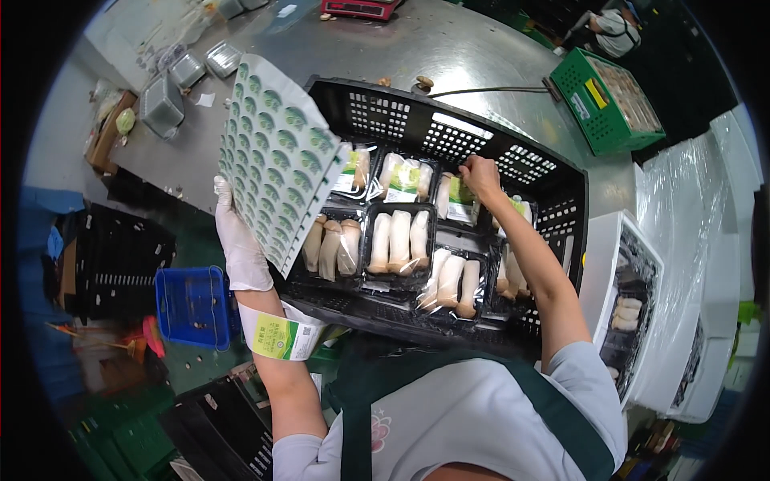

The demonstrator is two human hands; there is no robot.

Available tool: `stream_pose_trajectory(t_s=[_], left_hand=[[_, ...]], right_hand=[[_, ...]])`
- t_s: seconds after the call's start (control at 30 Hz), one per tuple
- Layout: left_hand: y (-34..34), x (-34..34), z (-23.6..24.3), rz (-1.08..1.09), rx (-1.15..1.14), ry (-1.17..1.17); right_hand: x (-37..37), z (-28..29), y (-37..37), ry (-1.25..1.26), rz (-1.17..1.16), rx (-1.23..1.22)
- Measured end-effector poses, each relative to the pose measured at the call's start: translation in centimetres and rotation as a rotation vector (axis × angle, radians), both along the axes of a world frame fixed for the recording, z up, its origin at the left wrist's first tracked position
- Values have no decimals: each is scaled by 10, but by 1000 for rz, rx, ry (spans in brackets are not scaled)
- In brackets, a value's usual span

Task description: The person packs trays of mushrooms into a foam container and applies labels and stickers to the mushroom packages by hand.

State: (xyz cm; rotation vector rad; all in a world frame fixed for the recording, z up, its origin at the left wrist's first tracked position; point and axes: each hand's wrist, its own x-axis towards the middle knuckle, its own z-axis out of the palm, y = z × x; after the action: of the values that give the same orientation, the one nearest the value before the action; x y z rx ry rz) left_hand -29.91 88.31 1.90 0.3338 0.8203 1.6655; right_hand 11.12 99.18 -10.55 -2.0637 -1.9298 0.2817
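Gripping label sheet (277, 156), pressing mushroom pack (459, 200)

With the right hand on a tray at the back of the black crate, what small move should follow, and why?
Probably peel another label from the green-and-white sticker sheet that the gloved left hand holds up, and press it on an unlabelled mushroom tray. The bare right hand rests on a back-row tray already bearing a label; the front-row trays in the black plastic crate show none.
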Motion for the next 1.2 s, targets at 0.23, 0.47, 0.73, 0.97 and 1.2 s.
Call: stream_pose_trajectory(t_s=[0.23,0.47,0.73,0.97,1.2], left_hand=[[3,-6,-4,-6,18,-29],[3,-8,-6,35,9,-44],[-1,-6,19,190,-25,-300],[2,3,32,236,-115,-212],[0,-24,-17,22,72,-195]], right_hand=[[-89,-15,36,532,135,17],[-111,-25,61,-136,230,-59],[-171,5,68,498,448,-30],[-213,-40,99,254,665,143],[-206,-24,71,99,624,223]])
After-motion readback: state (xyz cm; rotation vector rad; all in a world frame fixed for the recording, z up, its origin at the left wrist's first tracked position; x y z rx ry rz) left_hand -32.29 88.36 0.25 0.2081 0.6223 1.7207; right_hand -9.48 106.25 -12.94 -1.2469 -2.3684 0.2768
